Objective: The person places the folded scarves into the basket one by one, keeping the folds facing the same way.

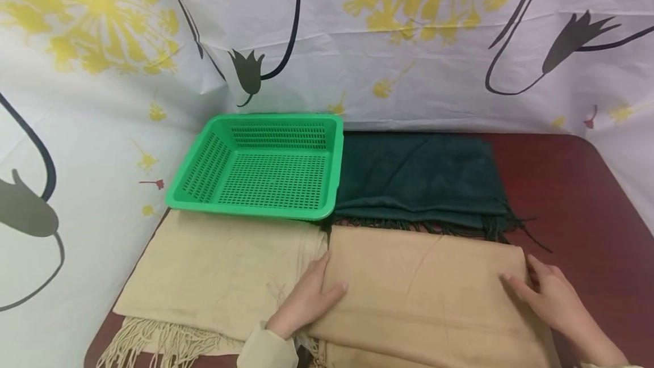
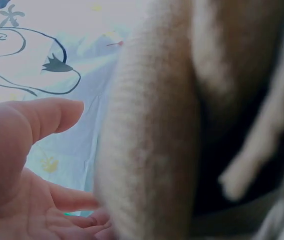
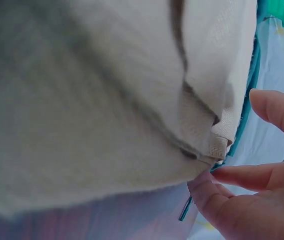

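Observation:
A folded tan scarf (image 1: 424,288) lies in front of me, its layers and right-hand corner visible in the right wrist view. Along its left edge rests my left hand (image 1: 309,294), thumb spread from fairly straight fingers. My right hand (image 1: 554,297) is at the scarf's right edge; in the right wrist view its fingertips touch the corner while the thumb stands apart from the cloth. Left of the tan scarf is a folded cream scarf (image 1: 219,271) with fringe at its near end. Blurred cloth (image 2: 147,125) fills much of the left wrist view.
A green plastic basket (image 1: 276,178) with nothing in it stands at the back left, beyond the cream scarf. Beside it, a folded dark green fringed scarf (image 1: 419,175) lies behind the tan one. Dark red table (image 1: 557,186) shows at right. Patterned white cloth (image 1: 409,84) hangs behind.

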The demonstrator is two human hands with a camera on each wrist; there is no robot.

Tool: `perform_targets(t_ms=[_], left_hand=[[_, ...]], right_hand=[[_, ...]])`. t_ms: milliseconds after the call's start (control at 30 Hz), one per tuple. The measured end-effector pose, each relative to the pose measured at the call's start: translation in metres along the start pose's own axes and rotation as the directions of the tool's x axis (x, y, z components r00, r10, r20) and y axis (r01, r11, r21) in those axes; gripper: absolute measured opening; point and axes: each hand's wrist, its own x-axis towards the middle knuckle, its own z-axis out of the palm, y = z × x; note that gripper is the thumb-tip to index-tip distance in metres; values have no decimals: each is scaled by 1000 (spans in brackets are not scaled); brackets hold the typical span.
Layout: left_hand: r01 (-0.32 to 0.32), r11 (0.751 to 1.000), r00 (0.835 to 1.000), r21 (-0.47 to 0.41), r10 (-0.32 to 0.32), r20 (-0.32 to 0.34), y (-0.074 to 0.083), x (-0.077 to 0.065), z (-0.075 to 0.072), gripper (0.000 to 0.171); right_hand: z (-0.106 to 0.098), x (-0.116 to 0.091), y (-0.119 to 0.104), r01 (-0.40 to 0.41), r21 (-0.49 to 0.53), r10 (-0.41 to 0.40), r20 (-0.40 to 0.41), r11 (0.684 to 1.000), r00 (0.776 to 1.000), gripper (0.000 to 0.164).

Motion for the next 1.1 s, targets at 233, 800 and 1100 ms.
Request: perform_targets(t_ms=[233, 800, 1100], left_hand=[[-15, 999, 1000, -45, 15, -9, 0, -2, 3, 74], [3, 984, 1000, -177, -7, -22, -4, -5, 11, 79], [58, 953, 998, -298, -51, 30, -6, -5, 12, 74]], right_hand=[[1, -3, 1, -29, -10, 29, 6, 1000, 1000, 75], [2, -7, 8, -86, 15, 85, 25, 996, 996, 74], [0, -9, 13, -124, 36, 122, 58, 992, 991, 70]])
